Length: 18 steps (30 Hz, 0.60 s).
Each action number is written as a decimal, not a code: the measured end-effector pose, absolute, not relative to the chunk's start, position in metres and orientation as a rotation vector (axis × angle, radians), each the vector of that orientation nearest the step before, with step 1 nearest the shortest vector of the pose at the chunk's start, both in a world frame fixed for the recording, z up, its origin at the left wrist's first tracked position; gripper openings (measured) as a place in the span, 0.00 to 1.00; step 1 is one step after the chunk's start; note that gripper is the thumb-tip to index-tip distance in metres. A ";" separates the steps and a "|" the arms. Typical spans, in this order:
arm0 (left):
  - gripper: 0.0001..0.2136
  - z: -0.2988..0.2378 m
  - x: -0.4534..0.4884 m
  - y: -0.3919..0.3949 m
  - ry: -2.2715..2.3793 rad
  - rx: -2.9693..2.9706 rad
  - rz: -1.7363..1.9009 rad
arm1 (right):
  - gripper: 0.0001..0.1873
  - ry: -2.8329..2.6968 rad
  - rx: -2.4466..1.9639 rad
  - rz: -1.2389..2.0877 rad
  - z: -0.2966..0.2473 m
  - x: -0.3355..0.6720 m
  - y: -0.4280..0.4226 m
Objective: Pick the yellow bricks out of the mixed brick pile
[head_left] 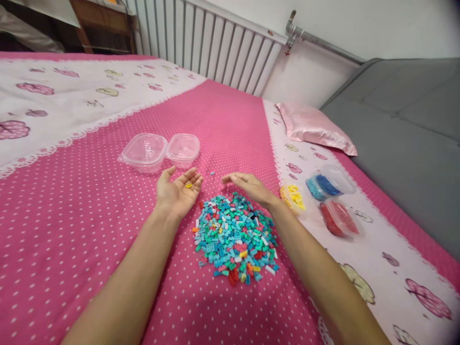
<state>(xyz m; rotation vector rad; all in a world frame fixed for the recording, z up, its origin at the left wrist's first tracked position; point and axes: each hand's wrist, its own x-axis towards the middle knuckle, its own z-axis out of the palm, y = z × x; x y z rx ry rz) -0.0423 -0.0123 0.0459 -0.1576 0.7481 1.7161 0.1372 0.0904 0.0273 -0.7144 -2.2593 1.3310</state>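
Note:
My left hand (179,191) is turned palm up with its fingers loosely stretched, and a small yellow toy brick (189,186) rests on them. Over the far right edge of the brick pile hovers my right hand (247,184), its fingers extended and nothing visible in them. The heap of small toy bricks (233,235) lies on the bedspread between my forearms, mostly teal, green and blue with some red, pink, white, yellow and orange. One loose blue brick (212,173) sits apart, beyond the pile between my hands.
A clear plastic box with open lid (147,148) stands left of centre. To the right are containers of yellow bricks (293,197), blue bricks (325,184) and red bricks (338,218). A pink pillow (316,127), radiator (212,43) and grey headboard (402,129) lie farther off.

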 end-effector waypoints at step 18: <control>0.14 0.042 -0.044 -0.011 0.767 -0.191 1.736 | 0.14 -2.692 -0.852 0.704 0.061 0.163 0.024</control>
